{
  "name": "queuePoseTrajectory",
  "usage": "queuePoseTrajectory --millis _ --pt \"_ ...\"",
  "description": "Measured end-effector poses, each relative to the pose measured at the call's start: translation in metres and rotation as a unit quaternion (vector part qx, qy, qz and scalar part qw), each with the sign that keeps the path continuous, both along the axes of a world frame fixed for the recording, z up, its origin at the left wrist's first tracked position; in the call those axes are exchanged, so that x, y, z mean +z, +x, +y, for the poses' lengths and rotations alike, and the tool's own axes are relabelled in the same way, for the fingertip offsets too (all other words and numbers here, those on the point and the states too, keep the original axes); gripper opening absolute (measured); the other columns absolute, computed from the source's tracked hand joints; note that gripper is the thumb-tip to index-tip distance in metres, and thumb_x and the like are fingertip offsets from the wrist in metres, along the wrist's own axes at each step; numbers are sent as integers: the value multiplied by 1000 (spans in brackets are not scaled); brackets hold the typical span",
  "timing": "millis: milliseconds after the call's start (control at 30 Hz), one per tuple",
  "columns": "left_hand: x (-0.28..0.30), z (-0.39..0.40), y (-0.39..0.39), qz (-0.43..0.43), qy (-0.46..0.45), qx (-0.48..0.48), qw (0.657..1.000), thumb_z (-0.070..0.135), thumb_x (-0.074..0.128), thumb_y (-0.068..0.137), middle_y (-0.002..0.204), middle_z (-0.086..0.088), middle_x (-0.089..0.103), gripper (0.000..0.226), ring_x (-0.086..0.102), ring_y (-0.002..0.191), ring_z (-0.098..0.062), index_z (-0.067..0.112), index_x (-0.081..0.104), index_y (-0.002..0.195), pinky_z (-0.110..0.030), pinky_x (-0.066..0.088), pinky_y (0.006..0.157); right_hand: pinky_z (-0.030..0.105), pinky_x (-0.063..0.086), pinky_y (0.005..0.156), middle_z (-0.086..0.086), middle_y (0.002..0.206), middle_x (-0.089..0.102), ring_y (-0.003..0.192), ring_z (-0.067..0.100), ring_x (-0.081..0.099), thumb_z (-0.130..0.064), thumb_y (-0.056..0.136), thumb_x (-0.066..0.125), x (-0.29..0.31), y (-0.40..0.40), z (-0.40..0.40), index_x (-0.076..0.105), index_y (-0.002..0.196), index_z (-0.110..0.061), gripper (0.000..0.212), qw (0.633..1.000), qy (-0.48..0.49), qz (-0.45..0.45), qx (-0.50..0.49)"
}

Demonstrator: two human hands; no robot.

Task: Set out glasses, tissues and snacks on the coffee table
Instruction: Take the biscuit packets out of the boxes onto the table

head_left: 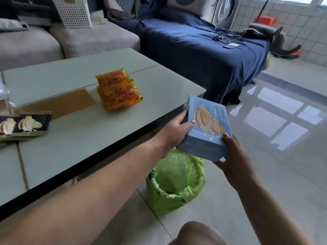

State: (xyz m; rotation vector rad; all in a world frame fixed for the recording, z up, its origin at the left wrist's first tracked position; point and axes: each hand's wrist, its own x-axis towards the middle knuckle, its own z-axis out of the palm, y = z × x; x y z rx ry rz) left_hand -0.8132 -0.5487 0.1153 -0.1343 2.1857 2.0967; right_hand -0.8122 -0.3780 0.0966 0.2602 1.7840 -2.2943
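Observation:
I hold a light blue snack box (206,128) with a pastry picture in both hands, just off the right corner of the pale coffee table (74,131). My left hand (174,133) grips its left side and my right hand (233,156) grips its near right corner. An orange stack of snack packets (117,89) lies in the middle of the table. Dark snack packets (23,125) with pastry pictures lie at the table's left edge.
A bin lined with a green bag (175,181) stands on the floor under the box. A brown card sheet (58,105) lies on the table. Grey sofa (70,39), a white basket (72,11) and a blue-covered couch (194,50) stand behind. A grey cat (276,39) is at far right.

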Motion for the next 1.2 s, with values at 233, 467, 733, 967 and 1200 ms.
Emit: queuePoseTrajectory --millis 233,467,733,967,1200 --pt "-64 -1 76 -122 26 54 991 31 49 95 109 11 68 19 65 91 -8 41 57 108 -23 52 72 30 53 56 0 96 63 78 8 59 -27 94 50 -48 53 10 60 110 -26 19 985 84 -98 114" --pt "-107 -27 98 -306 10 95 947 44 42 94 90 -2 63 32 55 71 -18 22 64 94 -31 43 74 57 53 81 4 102 64 96 19 61 -34 85 63 -72 56 -5 63 101 -18 23 942 61 -258 206" --pt "-115 -36 65 -346 11 91 934 57 39 93 88 -2 60 42 59 82 -20 23 64 88 -41 53 78 46 57 75 9 94 60 91 24 63 -49 82 60 -91 31 -3 62 99 -13 40 933 47 -296 197" --pt "-115 -32 19 -369 -9 54 928 73 34 84 110 -7 59 64 63 90 -23 22 56 115 -36 56 67 42 58 70 15 106 55 94 29 63 -55 79 62 -105 -2 -2 54 119 1 69 930 33 -331 156" --pt "-144 -32 4 -410 9 21 912 81 38 75 107 -9 60 67 64 89 -24 24 56 106 -35 55 66 38 59 65 18 107 57 96 30 62 -51 76 67 -131 -13 -6 53 117 0 66 921 43 -355 157"
